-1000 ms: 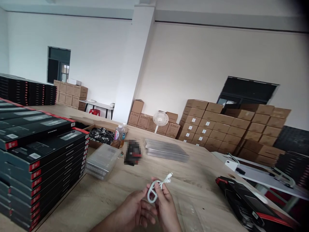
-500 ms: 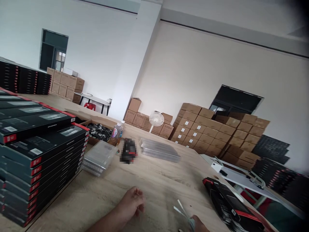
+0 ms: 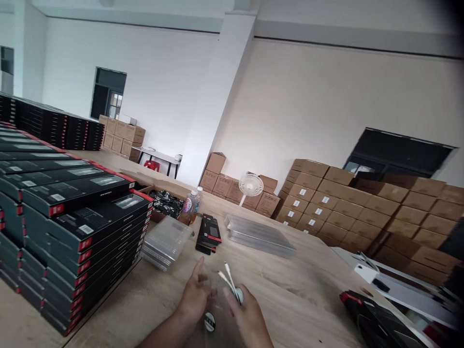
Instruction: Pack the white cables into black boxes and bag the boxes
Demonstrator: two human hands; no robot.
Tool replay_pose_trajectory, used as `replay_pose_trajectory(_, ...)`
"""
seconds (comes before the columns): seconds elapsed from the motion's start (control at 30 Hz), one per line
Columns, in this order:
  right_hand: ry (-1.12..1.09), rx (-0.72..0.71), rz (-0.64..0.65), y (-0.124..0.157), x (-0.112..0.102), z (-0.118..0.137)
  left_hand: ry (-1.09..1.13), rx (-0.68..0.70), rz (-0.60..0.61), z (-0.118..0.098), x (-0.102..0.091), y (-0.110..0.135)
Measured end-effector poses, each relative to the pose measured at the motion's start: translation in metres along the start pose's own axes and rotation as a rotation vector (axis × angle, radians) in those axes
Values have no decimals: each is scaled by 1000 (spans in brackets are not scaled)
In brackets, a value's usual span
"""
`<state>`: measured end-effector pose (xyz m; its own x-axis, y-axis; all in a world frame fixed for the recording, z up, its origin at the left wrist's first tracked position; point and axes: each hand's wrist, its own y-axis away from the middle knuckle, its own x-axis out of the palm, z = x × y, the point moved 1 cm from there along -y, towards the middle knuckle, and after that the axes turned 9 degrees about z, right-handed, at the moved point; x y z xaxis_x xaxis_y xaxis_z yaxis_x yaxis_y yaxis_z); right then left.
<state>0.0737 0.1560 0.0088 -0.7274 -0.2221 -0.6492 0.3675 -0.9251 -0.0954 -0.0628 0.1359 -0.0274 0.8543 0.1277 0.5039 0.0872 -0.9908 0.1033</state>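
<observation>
**White cable (image 3: 238, 294) bundled in the right hand (image 3: 247, 314)**

The cable is already wound into a small bundle, its two plug ends loose and pointing forward, away from the right hand; it is out of any package. Left of the left hand (image 3: 195, 296), many black boxes (image 3: 105, 217) stand stacked and look closed, so much packing seems finished. Supplies remain: clear plastic cases (image 3: 166, 241) ahead and left of the left hand, a longer clear plastic stack (image 3: 259, 236) beyond the right hand, and black-and-red flat packs (image 3: 209, 232) straight beyond the left hand on the surface (image 3: 300, 295).

The right hand is clamped on the cable, thumb on the near side, back of the hand turned outward. The left hand is just beside it, apart from the cable, index finger stretched forward and the others bent. A blurred clear shape shows between the hands; whether the left hand grips it, I cannot tell. A round black-and-white disc (image 3: 210, 322) is near the left wrist, between the forearms.
</observation>
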Motion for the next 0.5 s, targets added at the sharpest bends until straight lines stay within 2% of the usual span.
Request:
replay_pose_trajectory(0.13,-507,154,29,12,-4,-14,-138,14,37,8,-3,-2)
replay_pose_trajectory(0.2,-649,201,69,19,-6,-16,-255,110,23,10,-5,1)
replay_pose_trajectory(0.3,-696,214,111,24,-7,-16,-491,313,-20,4,-3,10)
replay_pose_trajectory(0.37,-665,214,144,24,-4,-14,-527,377,11,-4,1,17)
replay_pose_trajectory(0.5,-622,197,249,26,4,-8,-319,367,252,-22,16,25)
